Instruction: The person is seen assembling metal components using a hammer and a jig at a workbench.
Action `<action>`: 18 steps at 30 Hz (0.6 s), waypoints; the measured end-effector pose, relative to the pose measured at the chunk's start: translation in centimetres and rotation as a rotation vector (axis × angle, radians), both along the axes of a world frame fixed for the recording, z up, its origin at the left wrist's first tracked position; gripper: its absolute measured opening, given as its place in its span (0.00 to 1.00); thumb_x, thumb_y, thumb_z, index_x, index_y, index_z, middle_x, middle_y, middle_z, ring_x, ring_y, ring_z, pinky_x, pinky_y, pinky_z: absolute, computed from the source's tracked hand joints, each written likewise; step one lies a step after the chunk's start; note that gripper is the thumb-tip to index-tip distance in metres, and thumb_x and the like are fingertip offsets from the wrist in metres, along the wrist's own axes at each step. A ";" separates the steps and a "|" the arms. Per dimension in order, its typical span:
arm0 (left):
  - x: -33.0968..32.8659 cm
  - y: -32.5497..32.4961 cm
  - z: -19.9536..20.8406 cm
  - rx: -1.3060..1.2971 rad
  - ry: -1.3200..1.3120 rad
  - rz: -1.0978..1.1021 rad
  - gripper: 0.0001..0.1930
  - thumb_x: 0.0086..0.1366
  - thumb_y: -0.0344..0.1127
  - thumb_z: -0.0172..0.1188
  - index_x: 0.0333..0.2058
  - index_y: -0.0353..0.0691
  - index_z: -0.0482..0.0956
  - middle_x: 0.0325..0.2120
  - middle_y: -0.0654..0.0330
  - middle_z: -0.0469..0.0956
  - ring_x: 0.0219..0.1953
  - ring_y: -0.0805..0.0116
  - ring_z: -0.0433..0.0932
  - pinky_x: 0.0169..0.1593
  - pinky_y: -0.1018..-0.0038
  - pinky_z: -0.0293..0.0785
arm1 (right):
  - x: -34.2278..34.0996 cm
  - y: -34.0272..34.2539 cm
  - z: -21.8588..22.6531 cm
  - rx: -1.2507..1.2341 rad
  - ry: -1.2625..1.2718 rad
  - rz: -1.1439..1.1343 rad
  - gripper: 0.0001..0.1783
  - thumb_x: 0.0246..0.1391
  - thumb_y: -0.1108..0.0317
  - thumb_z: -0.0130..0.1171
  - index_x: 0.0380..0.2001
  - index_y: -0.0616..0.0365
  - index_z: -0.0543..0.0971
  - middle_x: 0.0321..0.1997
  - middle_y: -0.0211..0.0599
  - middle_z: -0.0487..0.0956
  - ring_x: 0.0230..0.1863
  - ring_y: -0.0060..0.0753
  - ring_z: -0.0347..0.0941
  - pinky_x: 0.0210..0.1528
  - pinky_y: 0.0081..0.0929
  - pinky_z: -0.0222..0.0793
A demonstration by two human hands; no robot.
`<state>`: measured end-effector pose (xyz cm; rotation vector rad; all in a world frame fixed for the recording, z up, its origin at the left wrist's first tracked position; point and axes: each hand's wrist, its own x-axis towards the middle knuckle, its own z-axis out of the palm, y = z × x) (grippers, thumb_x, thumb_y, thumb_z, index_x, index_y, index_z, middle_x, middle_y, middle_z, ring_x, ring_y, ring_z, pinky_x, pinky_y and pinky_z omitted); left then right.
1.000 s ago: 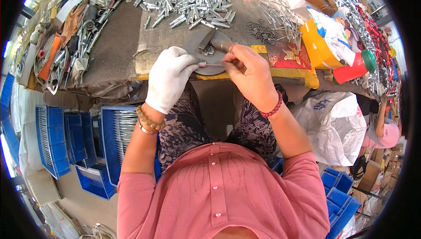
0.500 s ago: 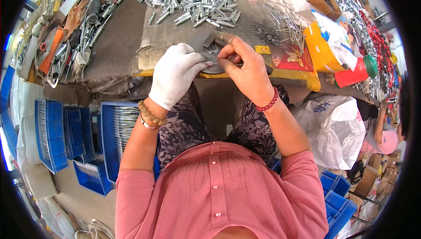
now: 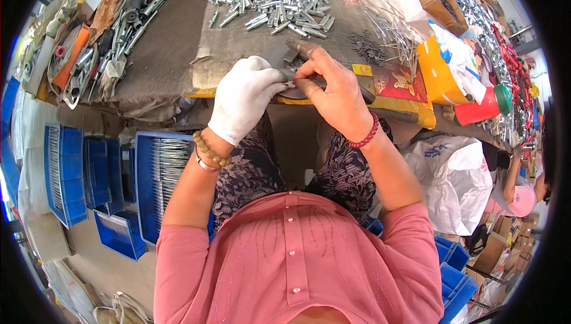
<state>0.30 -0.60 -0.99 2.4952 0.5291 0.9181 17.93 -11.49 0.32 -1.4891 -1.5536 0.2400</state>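
Observation:
My left hand (image 3: 244, 99), in a white glove, pinches a small silvery metal piece (image 3: 290, 84) over the table's near edge. Bare and closed, my right hand (image 3: 338, 89) meets it there, thumb and fingertip pressed together at the piece's end. Whatever lies between those right fingertips is too small to make out. Just beyond the fingertips is a grey metal block (image 3: 277, 54). A dark rounded handle-like end (image 3: 367, 94) sticks out beside my right hand; the rest of it is hidden.
A heap of silvery metal tubes (image 3: 273, 0) covers the far table. To the right lie dark small pins (image 3: 367, 47), thin rods (image 3: 395, 35), a red packet (image 3: 398, 83) and a red jar (image 3: 476, 110). Tools (image 3: 77, 56) crowd the left. Blue bins of rods (image 3: 143, 187) stand below left.
Both hands have come closer together, so less of the metal piece shows between them. The whole view has shifted slightly.

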 end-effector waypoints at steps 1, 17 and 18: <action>0.0 0.0 -0.1 0.000 0.000 0.002 0.05 0.59 0.29 0.69 0.35 0.40 0.86 0.32 0.57 0.78 0.39 0.55 0.79 0.44 0.65 0.76 | 0.1 0.1 0.1 0.000 0.000 0.002 0.30 0.52 0.81 0.65 0.60 0.54 0.76 0.33 0.39 0.83 0.37 0.47 0.81 0.40 0.39 0.77; 0.3 -0.6 -0.4 -0.067 -0.043 0.062 0.05 0.56 0.32 0.72 0.33 0.43 0.86 0.31 0.59 0.79 0.38 0.54 0.79 0.44 0.63 0.77 | -1.0 0.1 2.4 0.071 -0.570 0.095 0.22 0.54 0.76 0.57 0.54 0.61 0.74 0.35 0.40 0.80 0.40 0.46 0.77 0.44 0.40 0.71; 0.5 -0.6 -0.5 -0.064 -0.034 0.070 0.05 0.57 0.32 0.71 0.33 0.43 0.87 0.31 0.59 0.79 0.39 0.54 0.79 0.44 0.63 0.77 | -0.8 0.2 2.2 0.087 -0.576 0.076 0.22 0.54 0.76 0.57 0.54 0.61 0.74 0.35 0.40 0.80 0.40 0.46 0.77 0.44 0.40 0.71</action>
